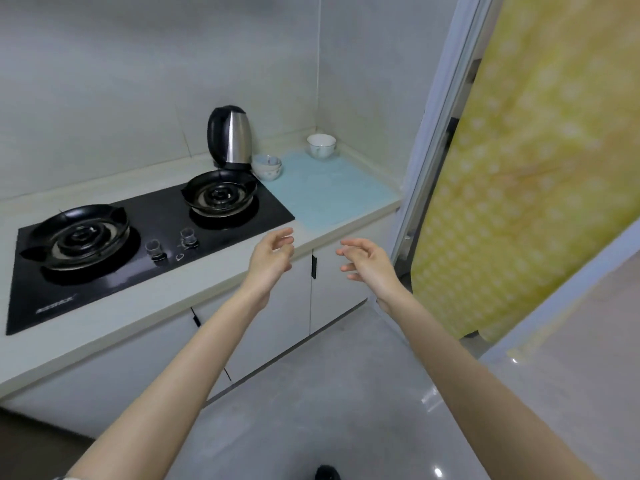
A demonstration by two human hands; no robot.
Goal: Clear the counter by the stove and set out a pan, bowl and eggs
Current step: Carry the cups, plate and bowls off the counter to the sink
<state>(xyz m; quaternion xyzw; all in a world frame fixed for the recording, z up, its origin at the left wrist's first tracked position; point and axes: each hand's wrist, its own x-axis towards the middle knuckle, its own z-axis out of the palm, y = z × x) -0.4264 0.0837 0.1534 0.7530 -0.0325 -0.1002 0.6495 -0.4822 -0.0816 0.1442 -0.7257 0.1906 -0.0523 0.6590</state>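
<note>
Head view: left hand [272, 258] and right hand [369, 261] are empty, fingers loose and spread, held out before the counter [360, 216] edge and touching nothing, likely poised to clear the mat [329, 192] beside the stove [138, 244]. Kettle [230, 136] stands at the back wall behind the right burner. Stacked bowls [266, 166] sit just beside it, maybe two, too blurry to tell. Lone bowl [321, 145] sits at the mat's far corner, out of the way. No pan or eggs in view. Cabinet doors [277, 306] below are closed; the pan may be inside.
</note>
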